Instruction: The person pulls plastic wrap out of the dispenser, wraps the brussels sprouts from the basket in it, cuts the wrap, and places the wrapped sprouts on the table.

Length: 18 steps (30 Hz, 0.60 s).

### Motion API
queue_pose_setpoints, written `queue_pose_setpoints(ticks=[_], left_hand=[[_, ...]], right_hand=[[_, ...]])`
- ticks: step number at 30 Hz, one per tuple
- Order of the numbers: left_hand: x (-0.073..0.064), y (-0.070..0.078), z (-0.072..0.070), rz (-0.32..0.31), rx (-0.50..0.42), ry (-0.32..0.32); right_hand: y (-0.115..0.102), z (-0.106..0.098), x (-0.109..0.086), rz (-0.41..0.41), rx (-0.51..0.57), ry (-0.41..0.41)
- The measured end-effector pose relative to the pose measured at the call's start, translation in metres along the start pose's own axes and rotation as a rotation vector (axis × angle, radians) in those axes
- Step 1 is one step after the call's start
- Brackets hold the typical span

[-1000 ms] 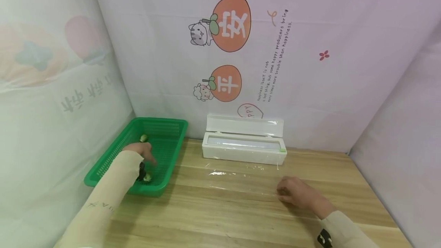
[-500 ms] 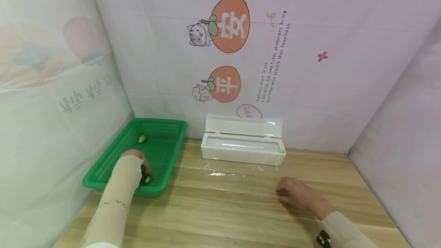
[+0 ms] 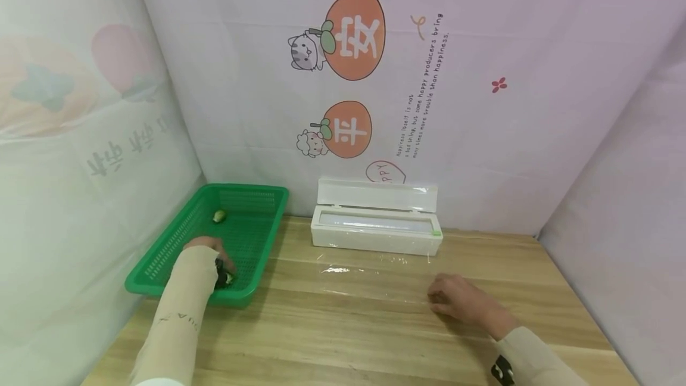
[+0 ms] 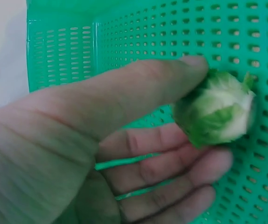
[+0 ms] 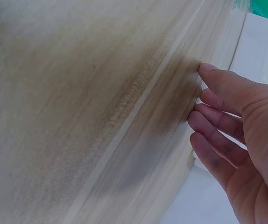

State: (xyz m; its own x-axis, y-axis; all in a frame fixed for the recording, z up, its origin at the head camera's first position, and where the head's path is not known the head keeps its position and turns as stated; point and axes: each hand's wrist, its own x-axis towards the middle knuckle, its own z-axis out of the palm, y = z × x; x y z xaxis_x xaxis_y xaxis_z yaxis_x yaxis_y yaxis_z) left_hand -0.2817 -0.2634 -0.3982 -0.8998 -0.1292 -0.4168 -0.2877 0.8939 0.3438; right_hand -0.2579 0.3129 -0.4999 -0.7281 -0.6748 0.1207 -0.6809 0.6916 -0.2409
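Note:
In the head view my left hand (image 3: pixel 211 248) reaches down into the green plastic basket (image 3: pixel 261 270) at the left. The left wrist view shows its thumb and fingers pinching a small Brussels sprout (image 4: pixel 222 112), thumb on one side and fingertips behind and below. Another sprout (image 3: pixel 218 216) lies near the far end of the basket. My right hand (image 3: pixel 463 301) rests on the wooden table with loosely bent fingers. The right wrist view has its fingertips (image 5: pixel 204 68) near the tabletop, and I see no object between them.
Against the back cloth stands a white cling film dispenser (image 3: pixel 375 237) with its lid raised. A clear sheet of film (image 3: pixel 336 270), marked by glints, lies on the table (image 3: pixel 332 338) in front. Pale cloth walls (image 3: pixel 616 195) enclose the table at both sides and behind.
My left hand has lowered inside the basket, moving toward its near end, and its fingers have come to the near sprout. The right hand stays in place.

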Motion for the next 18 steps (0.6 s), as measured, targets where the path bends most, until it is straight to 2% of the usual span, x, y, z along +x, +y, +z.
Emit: queue_pose_setpoints(ticks=[3, 7, 10, 15, 18], left_hand=[[0.005, -0.005, -0.003, 0.031, -0.005, -0.021], [0.018, -0.012, -0.010, 0.121, 0.054, -0.055], [0.028, -0.014, -0.017, 0.171, 0.094, -0.062], [0.039, -0.010, -0.031, 0.215, 0.118, -0.041], [0.042, -0.007, -0.040, 0.275, 0.134, -0.021]], right_hand=[[-0.001, 0.000, 0.000, -0.012, 0.002, 0.014], [-0.003, -0.001, 0.001, -0.025, 0.004, 0.024], [-0.004, -0.003, 0.001, 0.001, 0.015, 0.007], [-0.007, -0.005, 0.000, 0.021, 0.019, -0.008], [-0.008, -0.005, -0.001, 0.016, 0.018, -0.011]])
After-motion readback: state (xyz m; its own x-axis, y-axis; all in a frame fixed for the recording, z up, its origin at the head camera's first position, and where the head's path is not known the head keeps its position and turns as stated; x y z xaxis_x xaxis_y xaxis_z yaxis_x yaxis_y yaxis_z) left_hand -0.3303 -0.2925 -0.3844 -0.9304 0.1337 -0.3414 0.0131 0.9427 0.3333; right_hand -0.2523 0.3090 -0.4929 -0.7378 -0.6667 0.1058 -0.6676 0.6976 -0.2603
